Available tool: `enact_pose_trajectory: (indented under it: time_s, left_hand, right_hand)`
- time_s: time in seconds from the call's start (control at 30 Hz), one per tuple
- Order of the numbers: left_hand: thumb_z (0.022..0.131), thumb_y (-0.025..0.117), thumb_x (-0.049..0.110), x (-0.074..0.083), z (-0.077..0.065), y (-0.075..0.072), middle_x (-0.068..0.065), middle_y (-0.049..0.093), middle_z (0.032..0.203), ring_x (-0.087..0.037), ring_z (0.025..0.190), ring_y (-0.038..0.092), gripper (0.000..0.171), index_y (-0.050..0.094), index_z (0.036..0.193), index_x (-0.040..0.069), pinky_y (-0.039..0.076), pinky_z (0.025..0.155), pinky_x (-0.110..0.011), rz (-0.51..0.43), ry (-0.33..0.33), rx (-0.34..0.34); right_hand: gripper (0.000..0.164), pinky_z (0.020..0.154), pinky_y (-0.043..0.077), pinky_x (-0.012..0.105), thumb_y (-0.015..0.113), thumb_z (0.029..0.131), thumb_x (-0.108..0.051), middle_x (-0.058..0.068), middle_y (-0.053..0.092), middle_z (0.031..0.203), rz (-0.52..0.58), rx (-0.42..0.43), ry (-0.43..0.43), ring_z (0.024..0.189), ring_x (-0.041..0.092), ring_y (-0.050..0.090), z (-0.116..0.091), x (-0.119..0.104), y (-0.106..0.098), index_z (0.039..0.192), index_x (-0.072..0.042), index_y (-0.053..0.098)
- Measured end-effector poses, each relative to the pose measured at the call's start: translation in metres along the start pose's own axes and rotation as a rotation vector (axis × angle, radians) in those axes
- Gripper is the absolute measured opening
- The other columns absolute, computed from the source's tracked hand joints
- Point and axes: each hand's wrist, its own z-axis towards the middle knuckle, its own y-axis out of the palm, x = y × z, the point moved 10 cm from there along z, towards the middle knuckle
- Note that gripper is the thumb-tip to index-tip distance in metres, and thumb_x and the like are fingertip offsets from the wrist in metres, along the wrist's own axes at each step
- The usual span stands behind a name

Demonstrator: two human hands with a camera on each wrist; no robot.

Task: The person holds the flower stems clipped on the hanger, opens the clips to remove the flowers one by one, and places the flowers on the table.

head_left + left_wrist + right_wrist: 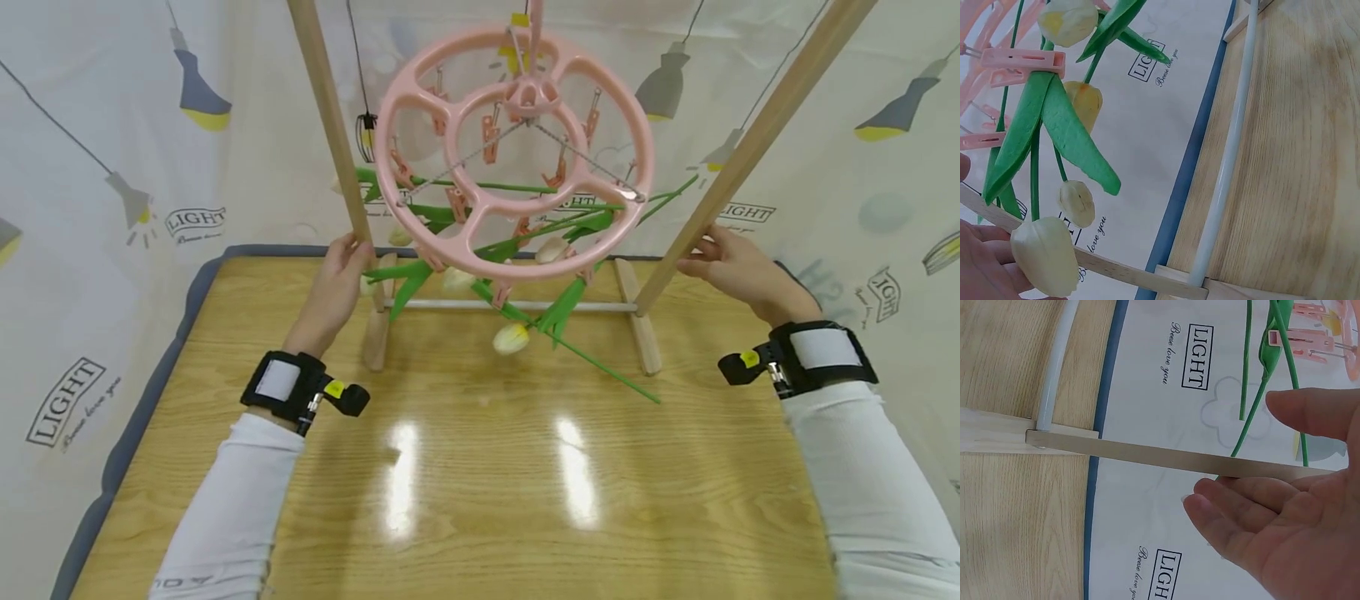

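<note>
A wooden rack stands on the table, with a left post (330,125), a right post (765,125) and a white crossbar (510,306) low between them. My left hand (339,279) holds the left post; in the left wrist view a white tulip (1044,256) hides part of its fingers. At the right post my right hand (738,271) touches the wood with loosely extended fingers, the thumb (1310,412) standing apart from them. Between the posts hangs a pink round clip hanger (517,271). Its clothespins (1022,60) hold several artificial tulips by their green stems.
The wooden tabletop (480,467) stretches in front of the rack. A printed cloth (277,125) with lamp drawings hangs behind, and a dark blue edging (202,283) borders the table. One tulip (512,339) hangs low at the front, its stem slanting to the right.
</note>
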Motion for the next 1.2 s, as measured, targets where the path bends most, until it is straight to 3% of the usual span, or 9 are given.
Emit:
enact_pose_trajectory:
  time_s: [0.47,0.53,0.63,0.8,0.97,1.1,1.2]
  left_hand:
    - [0.105,0.026,0.053,0.004,-0.002,-0.005,-0.021,0.021,0.161,-0.035,0.152,0.016,0.073,0.011,0.157,0.003,0.014,0.123,-0.056,0.049,-0.005,-0.034]
    - [0.105,0.025,0.051,0.005,0.0,-0.008,-0.022,0.023,0.16,-0.036,0.151,0.018,0.072,0.012,0.156,0.001,0.015,0.123,-0.055,0.053,0.006,-0.03]
    - [0.106,0.025,0.049,0.013,-0.001,-0.019,-0.023,0.027,0.158,-0.037,0.149,0.023,0.07,0.016,0.155,0.0,0.02,0.121,-0.055,0.071,0.009,0.021]
    - [0.105,0.023,0.053,0.038,-0.009,-0.043,-0.022,0.03,0.156,-0.037,0.145,0.03,0.07,0.021,0.153,0.003,0.025,0.118,-0.057,0.146,0.017,0.13]
    - [0.104,0.026,0.053,0.061,-0.017,-0.049,-0.02,0.028,0.158,-0.038,0.146,0.03,0.069,0.021,0.153,0.004,0.028,0.116,-0.058,0.242,0.067,0.192]
    - [0.105,0.033,0.045,0.092,-0.027,-0.048,-0.018,0.034,0.156,-0.036,0.142,0.037,0.062,0.028,0.15,0.003,0.033,0.114,-0.056,0.299,0.194,0.292]
    - [0.105,0.039,0.037,0.123,-0.038,-0.04,-0.019,0.04,0.152,-0.035,0.139,0.04,0.057,0.035,0.147,-0.001,0.035,0.113,-0.053,0.338,0.336,0.349]
  right_hand:
    - [0.073,0.119,0.022,0.06,0.044,0.105,-0.03,0.021,0.015,0.164,-0.039,0.017,0.017,0.15,0.041,0.017,-0.001,0.004,-0.005,0.159,-0.008,-0.001]
    - [0.073,0.117,0.023,0.061,0.043,0.105,-0.033,0.023,0.017,0.163,-0.076,0.025,0.016,0.149,0.043,0.019,-0.002,0.003,-0.008,0.159,-0.008,0.0]
    - [0.072,0.112,0.032,0.061,0.042,0.105,-0.038,0.029,0.023,0.159,-0.17,0.052,0.018,0.142,0.047,0.032,-0.008,-0.002,-0.015,0.157,-0.002,0.008]
    - [0.071,0.103,0.04,0.061,0.039,0.105,-0.041,0.035,0.032,0.152,-0.282,0.081,0.025,0.125,0.051,0.048,-0.018,-0.017,-0.024,0.153,0.008,0.02]
    - [0.072,0.105,0.034,0.067,0.041,0.103,-0.046,0.036,0.04,0.147,-0.325,0.103,0.03,0.133,0.052,0.041,-0.023,-0.026,-0.026,0.152,0.005,0.028]
    - [0.069,0.104,0.035,0.066,0.043,0.103,-0.048,0.033,0.046,0.143,-0.352,0.113,0.004,0.134,0.05,0.041,-0.027,-0.035,-0.021,0.149,0.002,0.036]
    - [0.065,0.102,0.038,0.064,0.044,0.103,-0.044,0.032,0.049,0.141,-0.375,0.115,-0.027,0.131,0.049,0.045,-0.027,-0.043,-0.016,0.149,0.002,0.037]
